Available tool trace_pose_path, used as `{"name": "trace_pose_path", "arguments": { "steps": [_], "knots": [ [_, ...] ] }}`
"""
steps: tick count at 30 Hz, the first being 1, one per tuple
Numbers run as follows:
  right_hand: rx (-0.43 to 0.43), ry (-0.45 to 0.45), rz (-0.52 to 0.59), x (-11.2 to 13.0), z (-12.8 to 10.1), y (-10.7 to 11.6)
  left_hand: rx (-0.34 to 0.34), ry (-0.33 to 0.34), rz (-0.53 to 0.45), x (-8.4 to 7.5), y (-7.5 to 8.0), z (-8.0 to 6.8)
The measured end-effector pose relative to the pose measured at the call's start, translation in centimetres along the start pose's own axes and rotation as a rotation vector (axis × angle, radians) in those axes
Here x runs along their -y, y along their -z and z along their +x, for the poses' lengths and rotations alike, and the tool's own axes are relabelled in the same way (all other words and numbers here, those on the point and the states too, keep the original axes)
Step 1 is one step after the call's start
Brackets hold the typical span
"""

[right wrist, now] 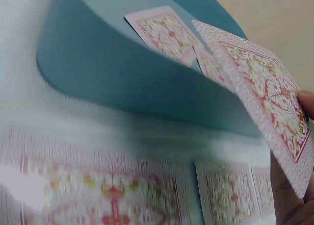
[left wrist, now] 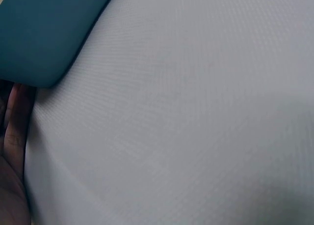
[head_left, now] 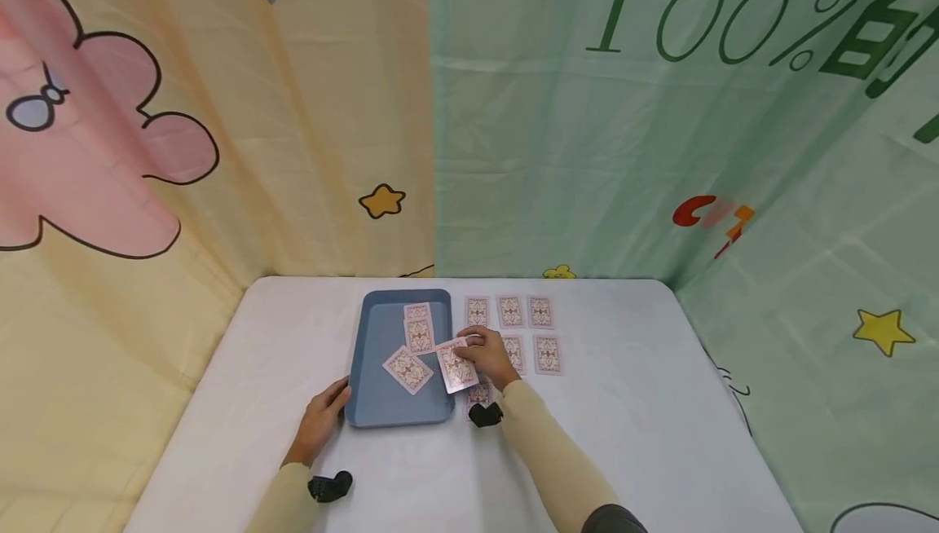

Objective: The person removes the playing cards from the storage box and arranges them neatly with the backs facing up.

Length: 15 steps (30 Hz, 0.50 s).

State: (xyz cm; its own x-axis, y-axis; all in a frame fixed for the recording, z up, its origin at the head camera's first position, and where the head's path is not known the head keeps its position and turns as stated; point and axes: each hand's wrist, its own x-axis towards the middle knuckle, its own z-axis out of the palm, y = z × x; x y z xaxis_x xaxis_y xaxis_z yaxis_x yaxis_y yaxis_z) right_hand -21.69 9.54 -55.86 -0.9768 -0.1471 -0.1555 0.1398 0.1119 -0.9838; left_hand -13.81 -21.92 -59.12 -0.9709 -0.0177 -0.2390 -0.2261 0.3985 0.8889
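My right hand (head_left: pixel 484 354) pinches a playing card (head_left: pixel 456 366) between thumb and fingers, over the right rim of the blue tray (head_left: pixel 359 411). The card is back up, with a red and gold pattern; in the right wrist view this card (right wrist: pixel 274 97) is tilted above the tray's wall (right wrist: pixel 122 78). My left hand (head_left: pixel 320 419) holds the tray's left edge; in the left wrist view its fingers (left wrist: pixel 17 122) reach below the tray edge. Inside the tray lie a turned card (head_left: pixel 407 369) and two overlapping cards, the nearer card (head_left: pixel 420 336) covering part of the farther card (head_left: pixel 416 310).
Right of the tray, several face-down cards lie in rows, among them a back-row card (head_left: pixel 511 311) and a right-end card (head_left: pixel 548 354). One card (head_left: pixel 479 394) is partly hidden under my right hand. The white table (head_left: pixel 623 435) meets curtains (head_left: pixel 543 150) at the back.
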Motion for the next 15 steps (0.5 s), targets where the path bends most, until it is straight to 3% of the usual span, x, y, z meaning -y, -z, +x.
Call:
{"name": "trace_pose_path", "arguments": {
  "steps": [8,15],
  "knots": [
    [0.004,-0.026,0.124,-1.3,-1.2,4.1,0.012,0.008,0.003,0.0,0.1,0.1],
    [-0.116,-0.058,0.084,-1.7,-2.9,7.0,0.010,-0.002,-0.015,0.1,0.1,0.1]
  ]
}}
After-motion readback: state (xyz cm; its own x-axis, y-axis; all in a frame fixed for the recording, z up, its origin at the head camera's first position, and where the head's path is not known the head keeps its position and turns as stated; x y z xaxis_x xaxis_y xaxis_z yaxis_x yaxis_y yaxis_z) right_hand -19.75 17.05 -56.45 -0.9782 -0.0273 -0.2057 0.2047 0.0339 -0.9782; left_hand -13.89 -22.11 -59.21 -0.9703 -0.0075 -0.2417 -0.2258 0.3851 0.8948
